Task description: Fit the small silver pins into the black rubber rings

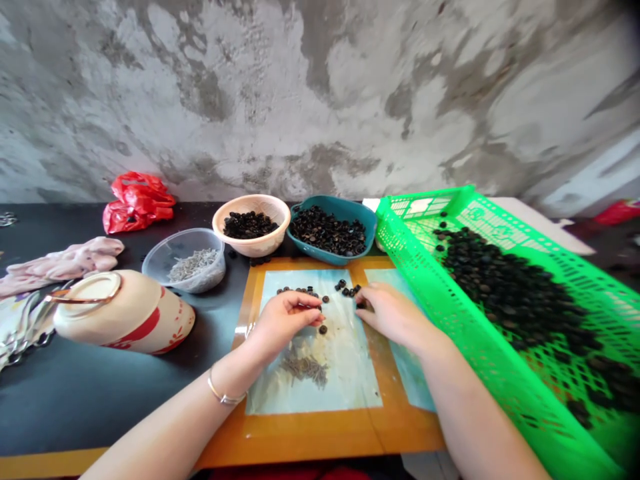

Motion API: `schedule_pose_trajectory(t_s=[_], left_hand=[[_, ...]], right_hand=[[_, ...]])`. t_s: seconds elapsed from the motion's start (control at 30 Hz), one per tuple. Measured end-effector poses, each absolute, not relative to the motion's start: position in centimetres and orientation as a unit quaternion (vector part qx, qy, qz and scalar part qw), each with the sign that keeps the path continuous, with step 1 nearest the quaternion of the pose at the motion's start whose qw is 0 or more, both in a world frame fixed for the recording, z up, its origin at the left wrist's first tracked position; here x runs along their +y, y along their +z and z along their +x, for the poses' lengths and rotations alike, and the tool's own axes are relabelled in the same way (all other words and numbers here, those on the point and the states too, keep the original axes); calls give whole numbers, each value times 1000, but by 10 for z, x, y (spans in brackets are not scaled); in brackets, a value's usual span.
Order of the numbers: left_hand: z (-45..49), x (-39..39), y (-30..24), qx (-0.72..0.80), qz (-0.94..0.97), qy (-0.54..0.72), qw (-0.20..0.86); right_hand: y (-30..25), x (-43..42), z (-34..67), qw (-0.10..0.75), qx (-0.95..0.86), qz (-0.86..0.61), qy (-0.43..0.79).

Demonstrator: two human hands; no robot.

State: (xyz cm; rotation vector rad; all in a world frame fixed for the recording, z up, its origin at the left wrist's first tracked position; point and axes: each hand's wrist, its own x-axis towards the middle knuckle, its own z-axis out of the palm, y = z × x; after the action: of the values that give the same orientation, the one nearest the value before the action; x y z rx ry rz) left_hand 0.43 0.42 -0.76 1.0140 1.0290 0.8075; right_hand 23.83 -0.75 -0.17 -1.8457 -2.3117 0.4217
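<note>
My left hand hovers over a clear sheet on an orange-framed mat, its fingers curled in a pinch beside a small black round piece. My right hand rests on the mat with fingertips pinched at a cluster of black pieces. A row of more black pieces lies just beyond my left hand. A small heap of thin grey pins sits on the sheet below my left hand.
A green plastic crate of black pieces slopes along the right. At the back stand a peach bowl, a teal bowl, a clear tub of pins, a tipped cream jar, a red bag and pink cloth.
</note>
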Motion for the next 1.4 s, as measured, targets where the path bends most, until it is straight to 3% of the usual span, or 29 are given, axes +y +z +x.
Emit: schedule_pose_trajectory(t_s=[0.43,0.97,1.4], left_hand=[[6,1,-11,449,441,398,668],[6,4,-20,443,449,409,659],[2,6,-11,470,476,376,641]], right_hand=[[-9,-2,239,122,-740,-629,203],[-14,-6,239,75,-706,-689,148],[11,-15,222,190,-708,-654,186]])
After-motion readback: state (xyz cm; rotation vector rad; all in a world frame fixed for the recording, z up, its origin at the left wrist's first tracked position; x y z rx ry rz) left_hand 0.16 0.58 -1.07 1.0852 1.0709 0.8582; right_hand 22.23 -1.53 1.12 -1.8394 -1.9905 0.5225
